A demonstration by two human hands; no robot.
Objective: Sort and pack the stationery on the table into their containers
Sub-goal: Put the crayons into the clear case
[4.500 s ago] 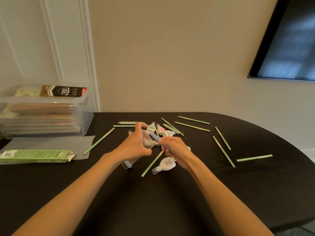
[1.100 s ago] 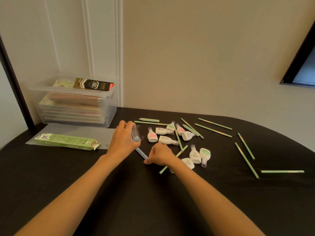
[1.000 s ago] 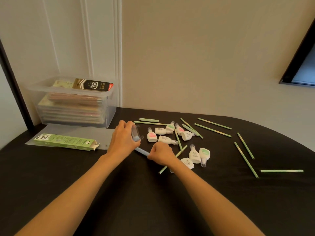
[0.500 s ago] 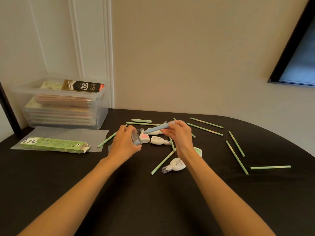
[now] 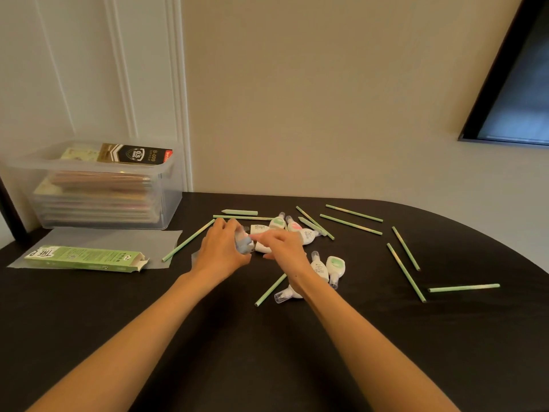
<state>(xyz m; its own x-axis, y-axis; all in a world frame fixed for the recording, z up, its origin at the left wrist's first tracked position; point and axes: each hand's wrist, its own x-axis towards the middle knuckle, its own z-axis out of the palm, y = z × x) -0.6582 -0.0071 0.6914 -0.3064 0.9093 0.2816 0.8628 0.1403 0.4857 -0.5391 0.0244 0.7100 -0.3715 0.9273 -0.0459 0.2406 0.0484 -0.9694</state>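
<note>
Table: dark round-edged top [image 5: 267, 367] against a cream wall, with a dark framed pane [image 5: 520, 99] at two o'clock.
Storage: one clear bin [image 5: 169, 188] at ten o'clock holds stacked flat packs, with one black-and-gold box [image 5: 133, 154] on top. One green carton [image 5: 86, 258] lies at nine o'clock, flap open, on a clear sheet [image 5: 118, 236].
Left side: the left hand [image 5: 221, 251] is curled round a small clear case [image 5: 241, 231] just left of centre, mouth toward three o'clock. A blue item [image 5: 244, 244] is lodged inside.
Right side: the right hand [image 5: 286, 248] reaches its fingertips to the case mouth. Blur hides whether they pinch anything, so I cannot tell.
Step in hand: probably seating the blue item in its case.
Doing it well: keep the case steady and lifted off the clutter, and push straight along its length — no twisting — until the item sits fully inside.
Green pencils [image 5: 350, 224]: eleven, fanned from eleven to three o'clock. Nine are long and two are stubbier.
White capped dispensers [image 5: 335, 266]: eight in sight — likely correction tape — clustered at centre. Several are partly behind the hands, so more may be hidden.
Progress: early, since nearly everything lies loose on the table.
</note>
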